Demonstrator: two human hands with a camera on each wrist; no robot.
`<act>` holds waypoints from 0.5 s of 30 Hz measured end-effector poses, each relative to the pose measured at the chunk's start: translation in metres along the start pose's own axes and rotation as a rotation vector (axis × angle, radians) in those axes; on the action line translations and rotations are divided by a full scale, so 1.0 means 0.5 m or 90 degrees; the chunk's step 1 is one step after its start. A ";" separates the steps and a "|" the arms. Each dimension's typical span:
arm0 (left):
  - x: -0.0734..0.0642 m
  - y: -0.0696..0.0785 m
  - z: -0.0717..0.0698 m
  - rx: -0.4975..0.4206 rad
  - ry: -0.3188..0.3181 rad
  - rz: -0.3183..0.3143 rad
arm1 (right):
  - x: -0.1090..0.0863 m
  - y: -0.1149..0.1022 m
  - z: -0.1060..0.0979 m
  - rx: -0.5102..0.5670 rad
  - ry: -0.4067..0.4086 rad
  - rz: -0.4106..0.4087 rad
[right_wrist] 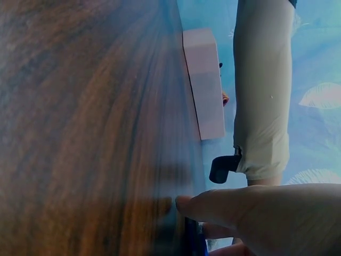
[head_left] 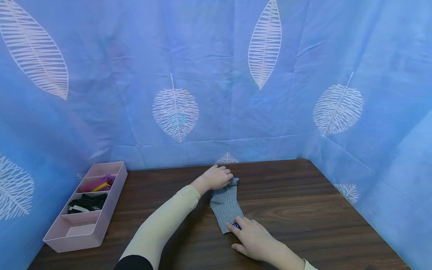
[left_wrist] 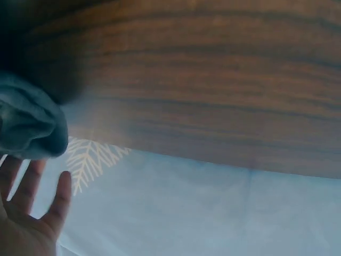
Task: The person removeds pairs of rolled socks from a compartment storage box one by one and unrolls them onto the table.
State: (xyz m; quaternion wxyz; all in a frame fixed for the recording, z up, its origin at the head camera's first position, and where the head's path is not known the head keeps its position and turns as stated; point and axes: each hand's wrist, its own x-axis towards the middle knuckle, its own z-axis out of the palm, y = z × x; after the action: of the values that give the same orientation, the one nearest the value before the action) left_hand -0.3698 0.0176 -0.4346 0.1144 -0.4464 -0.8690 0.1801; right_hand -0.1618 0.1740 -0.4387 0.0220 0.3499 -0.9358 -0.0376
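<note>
A grey ribbed sock point(head_left: 225, 205) lies lengthwise on the brown wooden table, with dark blue patches at both ends. At its far end my left hand point(head_left: 216, 177) grips the fabric. The left wrist view shows this bunched grey end point(left_wrist: 32, 120) raised off the tabletop, with several fingers spread beyond it; the thumb is hidden there. My right hand point(head_left: 252, 238) rests its fingers on the near cuff beside a blue patch, its thumb apart from the cloth. In the right wrist view, the thumb stretches just above the wood and little of the sock shows.
At the left of the table stands a pink divided box point(head_left: 109, 221). One compartment holds purple and yellow cloth point(head_left: 98, 184), another black and white cloth point(head_left: 88, 202). A blue curtain point(head_left: 216, 112) with white leaf prints hangs along the back and sides.
</note>
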 end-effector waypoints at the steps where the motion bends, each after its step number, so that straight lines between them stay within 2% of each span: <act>1: 0.005 -0.003 -0.001 -0.006 -0.011 -0.010 | 0.000 0.000 0.000 0.003 -0.002 0.002; 5: 0.024 -0.015 -0.004 -0.036 -0.046 -0.047 | 0.001 0.002 0.000 0.010 -0.004 0.009; 10: 0.044 -0.025 0.001 -0.075 -0.070 -0.100 | 0.002 0.003 0.000 0.003 0.005 0.009; 13: 0.048 -0.027 0.010 -0.092 -0.067 -0.120 | 0.003 0.002 0.000 0.000 0.012 0.003; 15: 0.049 -0.027 0.015 -0.101 -0.054 -0.117 | 0.003 0.000 0.000 0.001 0.017 -0.001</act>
State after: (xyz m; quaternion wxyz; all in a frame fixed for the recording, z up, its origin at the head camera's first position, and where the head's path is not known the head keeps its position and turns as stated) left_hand -0.3966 0.0290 -0.4351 0.0578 -0.3648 -0.9218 0.1181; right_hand -0.1631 0.1733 -0.4386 0.0345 0.3509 -0.9352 -0.0322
